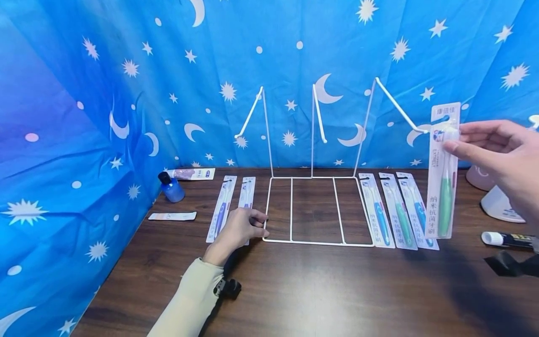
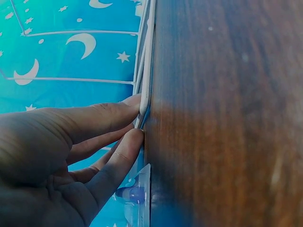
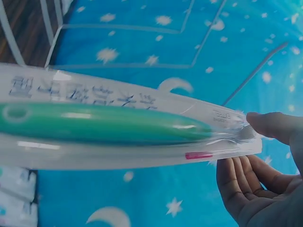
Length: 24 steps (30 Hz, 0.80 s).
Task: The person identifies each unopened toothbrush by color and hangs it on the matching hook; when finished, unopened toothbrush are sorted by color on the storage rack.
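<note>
My right hand [image 1: 501,145] pinches a packaged green toothbrush [image 1: 445,206] near its top, thumb in front and fingers behind. The package hangs upright, and its hanging hole is close by the tip of the right prong of a white wire rack [image 1: 318,242]. In the right wrist view the green handle [image 3: 104,123] fills much of the picture. Down at the rack's front left corner, my left hand [image 1: 240,229] pinches the base wire [image 2: 147,71] between thumb and fingers. The rack stands on the table with three bare prongs slanting forward.
Two packaged purple toothbrushes [image 1: 222,208] lie left of the rack; three more packages, blue [image 1: 381,220] and green [image 1: 402,220], lie right. Farther left are a blue bottle [image 1: 172,189] and tubes [image 1: 191,174]. A black tube [image 1: 507,239] and cups [image 1: 501,203] sit at the right.
</note>
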Motion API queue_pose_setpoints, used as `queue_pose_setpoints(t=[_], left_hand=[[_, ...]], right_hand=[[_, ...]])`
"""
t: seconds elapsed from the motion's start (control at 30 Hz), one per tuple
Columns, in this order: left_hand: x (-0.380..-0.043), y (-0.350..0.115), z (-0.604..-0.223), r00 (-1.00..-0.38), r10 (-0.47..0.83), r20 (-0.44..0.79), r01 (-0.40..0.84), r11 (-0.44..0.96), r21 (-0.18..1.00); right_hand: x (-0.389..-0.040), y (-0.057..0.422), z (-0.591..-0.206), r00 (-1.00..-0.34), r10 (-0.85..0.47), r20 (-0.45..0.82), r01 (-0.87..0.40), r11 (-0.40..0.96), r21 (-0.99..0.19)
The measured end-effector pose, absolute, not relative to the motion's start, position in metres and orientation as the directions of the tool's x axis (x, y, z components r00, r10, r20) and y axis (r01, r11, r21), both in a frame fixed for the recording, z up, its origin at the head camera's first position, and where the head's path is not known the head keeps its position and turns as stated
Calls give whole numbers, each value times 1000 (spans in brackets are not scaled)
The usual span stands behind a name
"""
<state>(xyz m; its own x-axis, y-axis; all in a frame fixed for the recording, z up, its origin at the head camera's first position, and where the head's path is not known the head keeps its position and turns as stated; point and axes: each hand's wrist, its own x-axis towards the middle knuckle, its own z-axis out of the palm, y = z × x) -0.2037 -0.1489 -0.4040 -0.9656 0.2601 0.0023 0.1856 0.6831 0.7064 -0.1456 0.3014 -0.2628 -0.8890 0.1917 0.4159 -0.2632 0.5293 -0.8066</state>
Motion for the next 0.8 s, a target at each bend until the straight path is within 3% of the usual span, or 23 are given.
queue_pose_setpoints(t=[0.27, 0.47, 0.8], left_hand=[[-203, -149, -405, -967, 255, 6, 185, 684, 706], [-205, -149, -402, -963, 268, 22, 207, 689, 695], [-205, -149, -401, -963, 269, 7, 198, 689, 697]], right_hand=[[-136, 289, -247, -822, 145, 550, -443, 443, -779], [-127, 284, -245, -781, 116, 614, -489, 497, -717], [-114, 273, -248, -815, 77, 575, -464, 508, -726]])
